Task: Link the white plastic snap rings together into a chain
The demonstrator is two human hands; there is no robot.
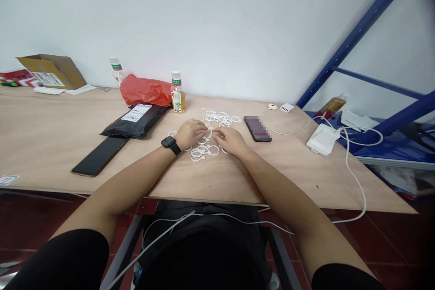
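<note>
Both hands meet at frame centre over a scatter of white rings (217,120) on the bench (50,145). The left hand (189,133), a watch (170,145) at its wrist, and the right hand (231,139) have fingers curled close together, seemingly pinching one ring between them, though it is too small to be sure. The step looks like sorting or joining rings; fine fingertip work comes next. A bottle (177,92) behind has a green label, a black parcel (136,120) a white one; neither reads
</note>
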